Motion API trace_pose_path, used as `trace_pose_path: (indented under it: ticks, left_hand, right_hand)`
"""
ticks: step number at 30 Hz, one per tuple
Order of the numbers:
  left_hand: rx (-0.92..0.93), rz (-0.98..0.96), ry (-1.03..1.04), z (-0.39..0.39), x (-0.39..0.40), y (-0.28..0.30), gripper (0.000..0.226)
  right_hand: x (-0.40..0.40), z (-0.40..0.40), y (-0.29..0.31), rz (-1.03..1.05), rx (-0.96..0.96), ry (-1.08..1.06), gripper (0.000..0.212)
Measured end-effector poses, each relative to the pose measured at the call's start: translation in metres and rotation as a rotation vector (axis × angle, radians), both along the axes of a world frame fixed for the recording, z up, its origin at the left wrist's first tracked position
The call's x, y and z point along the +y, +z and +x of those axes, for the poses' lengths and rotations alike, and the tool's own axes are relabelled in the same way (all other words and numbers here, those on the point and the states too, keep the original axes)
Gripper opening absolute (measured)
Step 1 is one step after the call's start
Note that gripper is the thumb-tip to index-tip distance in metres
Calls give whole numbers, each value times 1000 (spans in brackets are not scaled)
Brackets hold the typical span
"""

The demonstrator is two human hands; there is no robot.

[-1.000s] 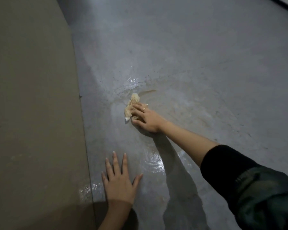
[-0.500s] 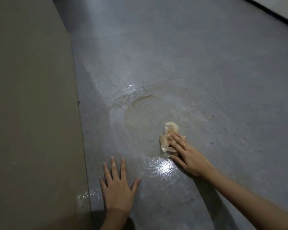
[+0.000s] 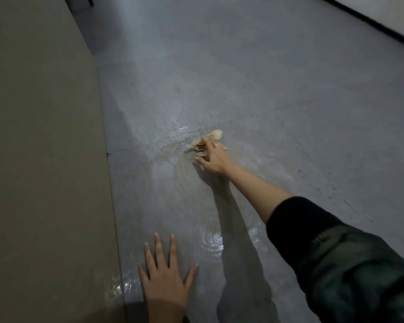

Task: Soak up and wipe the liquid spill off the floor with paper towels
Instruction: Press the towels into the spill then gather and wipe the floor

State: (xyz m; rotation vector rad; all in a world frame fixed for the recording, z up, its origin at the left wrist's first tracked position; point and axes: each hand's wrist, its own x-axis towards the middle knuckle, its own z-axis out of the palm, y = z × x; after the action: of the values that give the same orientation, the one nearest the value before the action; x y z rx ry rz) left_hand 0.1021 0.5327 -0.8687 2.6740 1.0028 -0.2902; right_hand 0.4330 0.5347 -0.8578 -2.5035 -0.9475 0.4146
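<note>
**Grey floor, wet film spreading past a soaked wad**

Grey floor (image 3: 266, 89) gleaming with a thin spill (image 3: 173, 164), reaching from beyond the right hand (image 3: 214, 159) back to the left hand (image 3: 163, 278). Right hand stretching far forward, fingers pressing down on a crumpled, yellowed towel (image 3: 210, 138) and gripping it against the floor; most of the wad poking out past the fingertips. Left hand lying flat and open, holding nothing, bracing just beside a tan panel (image 3: 44, 159).

Risks, judging from this:
- Towel looking saturated, so likely smearing liquid outward instead of lifting it.
- Wet paper possibly tearing under pressure, leaving shreds.
- Bracing palm sitting close to glossy patches; slipping there under leaning weight.
- Film creeping toward the panel's edge, left of the bracing hand, and getting missed.
</note>
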Motion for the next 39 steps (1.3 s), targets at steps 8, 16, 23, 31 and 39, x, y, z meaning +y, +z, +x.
trace_pose_path:
  ticks: [8,16,23,31,39]
  left_hand:
    - [39,-79,14,1,1,7,86]
    - [61,-45,-29,-2,8,13,92]
    - [-88,-45,-73,-8,-1,25,80]
    - [-273,-218,-197,4,-34,53,63]
    - [-371,-496,-352,46,-66,74,59]
  right_hand:
    - [29,-64,-16,59,-64,457,47]
    - [-75,-110,-21,162,-141,647,44]
    - [-189,-140,-17,136,-175,452,46]
    - [-275,-180,-3,293,-207,-123,22]
    - [-319,-201,75,1291,751,-1161,11]
